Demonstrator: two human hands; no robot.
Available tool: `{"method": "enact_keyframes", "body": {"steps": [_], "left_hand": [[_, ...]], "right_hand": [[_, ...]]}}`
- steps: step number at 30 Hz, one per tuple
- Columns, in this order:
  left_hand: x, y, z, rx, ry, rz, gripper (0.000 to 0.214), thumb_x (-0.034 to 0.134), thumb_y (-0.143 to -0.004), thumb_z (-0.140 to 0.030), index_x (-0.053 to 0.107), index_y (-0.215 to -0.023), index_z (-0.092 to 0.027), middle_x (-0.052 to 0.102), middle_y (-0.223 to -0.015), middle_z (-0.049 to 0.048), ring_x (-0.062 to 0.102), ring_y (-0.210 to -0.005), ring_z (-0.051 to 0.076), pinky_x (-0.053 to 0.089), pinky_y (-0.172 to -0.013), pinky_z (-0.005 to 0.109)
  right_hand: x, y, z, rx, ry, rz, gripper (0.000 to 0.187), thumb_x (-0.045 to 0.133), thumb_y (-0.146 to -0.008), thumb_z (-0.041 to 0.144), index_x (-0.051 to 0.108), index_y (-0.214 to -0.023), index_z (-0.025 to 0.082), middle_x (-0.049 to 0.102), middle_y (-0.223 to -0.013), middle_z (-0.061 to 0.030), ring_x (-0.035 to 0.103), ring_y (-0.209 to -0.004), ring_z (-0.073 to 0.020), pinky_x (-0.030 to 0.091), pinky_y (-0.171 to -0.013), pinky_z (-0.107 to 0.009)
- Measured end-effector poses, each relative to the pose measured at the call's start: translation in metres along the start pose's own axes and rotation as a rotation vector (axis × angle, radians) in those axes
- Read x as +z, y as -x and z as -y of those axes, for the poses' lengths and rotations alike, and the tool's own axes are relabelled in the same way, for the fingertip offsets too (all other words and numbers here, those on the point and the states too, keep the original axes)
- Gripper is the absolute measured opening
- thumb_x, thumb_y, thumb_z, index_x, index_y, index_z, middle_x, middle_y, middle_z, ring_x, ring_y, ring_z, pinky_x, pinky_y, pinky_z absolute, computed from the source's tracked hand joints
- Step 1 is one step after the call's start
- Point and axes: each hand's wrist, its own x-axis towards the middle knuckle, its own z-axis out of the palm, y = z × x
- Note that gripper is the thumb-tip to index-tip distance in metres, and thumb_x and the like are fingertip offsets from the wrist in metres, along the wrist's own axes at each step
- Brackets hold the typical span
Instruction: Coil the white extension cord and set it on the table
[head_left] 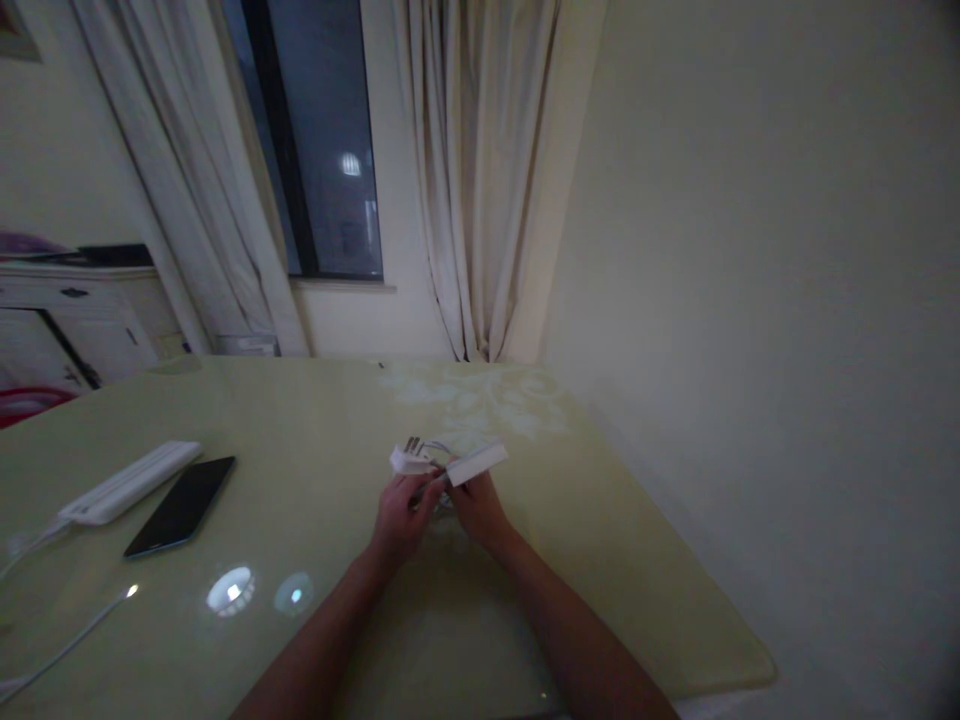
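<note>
My left hand (pixel 401 515) is closed around the base of a white plug (pixel 411 461), whose metal prongs point up and away from me. In my right hand (pixel 481 510) is a white rectangular block (pixel 478 463), tilted with its right end higher. A thin pale cord (pixel 437 446) loops behind and between the two pieces. More cord seems bunched between my hands, mostly hidden by the fingers. Both hands are close together above the table, fingertips nearly touching.
On the glossy pale table (pixel 300 420), a white power strip (pixel 135 483) and a dark phone (pixel 180 507) lie to the left. A white charging cable (pixel 71 640) runs along the near left. A wall (pixel 750 300) borders the right side; curtains (pixel 480 180) hang behind.
</note>
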Motion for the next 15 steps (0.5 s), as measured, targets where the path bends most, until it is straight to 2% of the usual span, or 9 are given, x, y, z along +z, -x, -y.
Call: {"method": "enact_keyframes", "body": {"steps": [4,7,11,15], "left_hand": [[0.000,-0.007,0.004,-0.267,0.249,0.010,0.028,0.074,-0.083,-0.044,0.076,-0.088,-0.016,0.075,-0.079,0.0070,0.069,-0.073,0.022,0.055,-0.069,0.030],[-0.002,-0.013,-0.001,-0.360,0.430,0.006,0.035,0.078,-0.080,-0.044,0.074,-0.100,-0.015,0.077,-0.090,0.0091,0.072,-0.082,0.023,0.057,-0.076,0.032],[-0.008,-0.020,-0.014,-0.428,0.562,0.076,0.030,0.082,-0.077,-0.040,0.071,-0.091,-0.016,0.077,-0.087,0.0077,0.073,-0.080,0.022,0.057,-0.074,0.031],[-0.011,-0.024,-0.020,-0.451,0.563,0.078,0.032,0.086,-0.071,-0.039,0.067,-0.084,-0.018,0.076,-0.089,0.0062,0.071,-0.081,0.021,0.055,-0.072,0.029]], "right_hand": [[-0.002,0.001,0.001,0.005,0.143,0.001,0.040,0.058,-0.095,0.049,0.069,-0.073,0.017,0.062,-0.065,-0.0035,0.051,-0.061,-0.0149,0.037,-0.058,-0.025],[-0.006,0.002,0.003,-0.049,0.226,0.037,0.035,0.061,-0.093,0.049,0.070,-0.079,0.017,0.062,-0.068,-0.0025,0.046,-0.060,-0.0128,0.035,-0.058,-0.025],[-0.010,0.005,0.006,-0.016,0.168,0.094,0.027,0.065,-0.092,0.045,0.072,-0.096,0.019,0.068,-0.085,-0.0041,0.055,-0.073,-0.0156,0.041,-0.064,-0.026],[-0.012,0.006,0.006,0.026,-0.030,0.029,0.032,0.073,-0.085,0.042,0.070,-0.110,0.021,0.069,-0.108,-0.0068,0.061,-0.097,-0.0217,0.049,-0.082,-0.033]]}}
